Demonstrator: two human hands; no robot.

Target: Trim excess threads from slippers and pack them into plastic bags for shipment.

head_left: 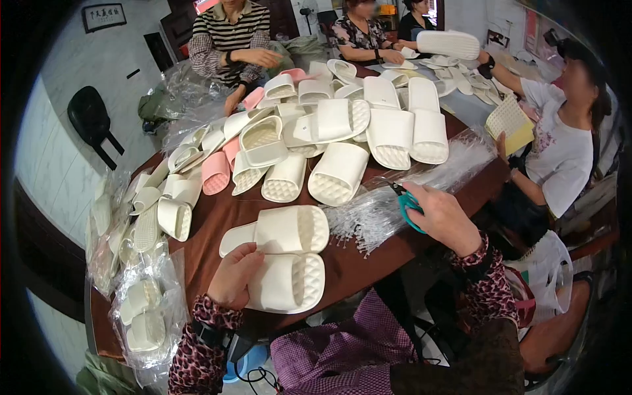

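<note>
A pair of cream slide slippers (293, 230) lies side by side at the table's near edge. My left hand (236, 275) grips them where the two straps meet. To the right, my right hand (449, 220) is closed around small scissors (409, 209) with teal handles and dark blades. The scissors are above a bundle of clear plastic strands (375, 220), apart from the slippers. Beyond my hands, cream slippers (338, 174) are heaped up, with a few pink slippers (216, 174) among them.
Bagged slippers (145, 316) lie at the table's left edge. On the right, a person (559, 138) holds up a slipper (449, 45) and a yellow-edged sheet (511, 125). Several other people sit across the table. A white plastic bag (543, 273) is at my right.
</note>
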